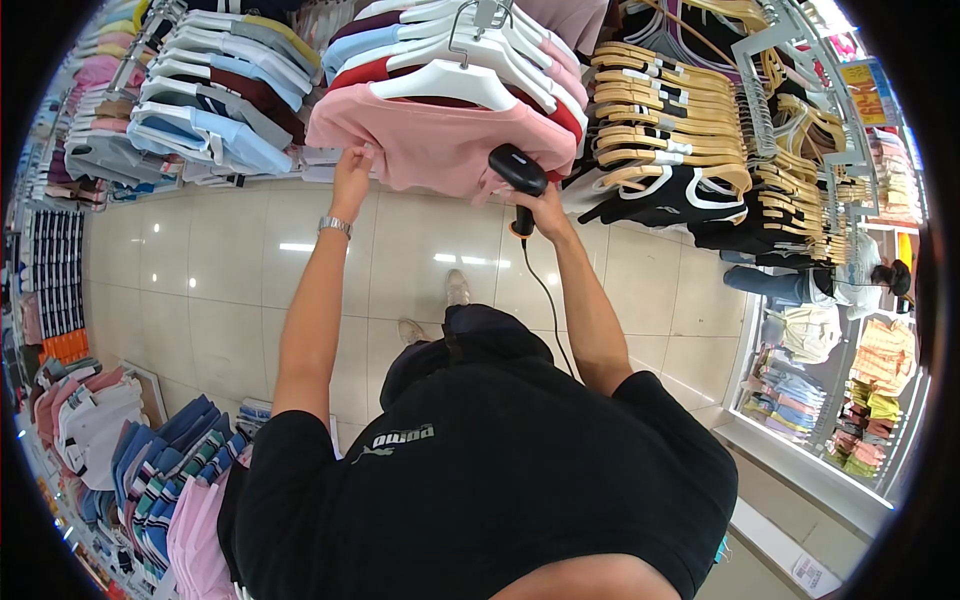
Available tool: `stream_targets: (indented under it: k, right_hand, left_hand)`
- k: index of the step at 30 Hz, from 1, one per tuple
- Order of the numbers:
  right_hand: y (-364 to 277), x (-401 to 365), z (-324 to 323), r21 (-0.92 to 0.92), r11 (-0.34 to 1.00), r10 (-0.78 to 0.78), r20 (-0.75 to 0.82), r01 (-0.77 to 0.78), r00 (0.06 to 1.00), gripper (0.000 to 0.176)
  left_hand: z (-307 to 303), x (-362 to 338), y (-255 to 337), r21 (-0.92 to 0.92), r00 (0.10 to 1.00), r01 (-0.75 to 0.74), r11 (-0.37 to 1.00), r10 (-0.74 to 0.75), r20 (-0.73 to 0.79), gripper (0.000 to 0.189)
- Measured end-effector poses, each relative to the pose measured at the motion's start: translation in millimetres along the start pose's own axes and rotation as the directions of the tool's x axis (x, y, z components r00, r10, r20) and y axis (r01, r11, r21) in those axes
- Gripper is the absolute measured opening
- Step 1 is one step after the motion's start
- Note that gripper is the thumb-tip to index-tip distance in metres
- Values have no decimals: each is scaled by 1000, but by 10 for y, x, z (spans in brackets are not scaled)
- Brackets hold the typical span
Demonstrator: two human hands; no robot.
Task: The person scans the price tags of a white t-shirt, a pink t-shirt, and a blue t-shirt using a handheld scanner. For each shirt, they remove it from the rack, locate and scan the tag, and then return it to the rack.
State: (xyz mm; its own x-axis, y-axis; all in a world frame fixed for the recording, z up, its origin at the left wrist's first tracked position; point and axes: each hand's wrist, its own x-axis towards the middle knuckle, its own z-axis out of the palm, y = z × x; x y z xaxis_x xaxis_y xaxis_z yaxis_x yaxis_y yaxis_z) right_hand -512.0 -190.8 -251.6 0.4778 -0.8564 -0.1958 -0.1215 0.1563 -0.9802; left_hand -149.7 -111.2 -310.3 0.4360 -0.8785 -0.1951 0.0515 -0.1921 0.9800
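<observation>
A pink sweatshirt point(430, 140) hangs on a white hanger point(445, 85) at the front of a rack. My left hand point(352, 172) is at the garment's lower left side, fingers closed on its edge. In my right hand point(545, 208) is a black barcode scanner point(517, 170), its head over the right part of the sweatshirt. Fingertips of that hand also seem to touch the pink cloth. From the scanner's handle a black cable point(548, 300) runs down toward my body.
Black tops on wooden hangers point(665, 120) hang close on the right. More shirts point(215, 90) hang on the left. Folded and hung clothes point(165, 470) stand at lower left. Tiled floor point(220, 260) lies below. Another person point(850, 285) is at the far right.
</observation>
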Motion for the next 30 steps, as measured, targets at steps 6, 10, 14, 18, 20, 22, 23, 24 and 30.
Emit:
stream_targets:
  k: [6,10,14,18,20,22,23,24,30]
  right_hand:
    - [-202,-129,125,550,835,37,-10,-25,999,34]
    - [-193,-211,138,662,738,122,62,-132,991,32]
    - [-34,-293,145,634,756,139,87,-162,986,33]
    - [-156,-492,143,578,789,127,177,-207,976,37]
    - [-191,-563,139,588,772,137,214,-240,967,38]
    - [-222,-636,168,593,772,101,241,-229,965,39]
    - [-212,-680,175,563,798,106,216,-213,971,40]
    - [-200,-706,186,531,824,107,195,-197,975,41]
    - [-106,-882,178,452,874,107,177,-177,978,42]
  left_hand:
    - [-16,-126,-78,-305,980,154,940,-184,-71,35]
    - [36,-1,-57,-79,969,193,978,-203,-144,57]
    - [50,20,109,-55,983,180,982,-177,53,42]
    - [117,-66,-71,-73,971,182,981,-168,169,21]
    - [154,-209,-193,-144,968,216,966,-193,163,21]
    - [142,-317,-376,-273,951,279,921,-226,210,26]
    - [114,-360,-489,-364,935,325,873,-240,259,31]
    - [77,-401,-551,-449,920,367,814,-246,306,36]
    - [135,-1082,-161,-600,936,349,720,-237,259,65]
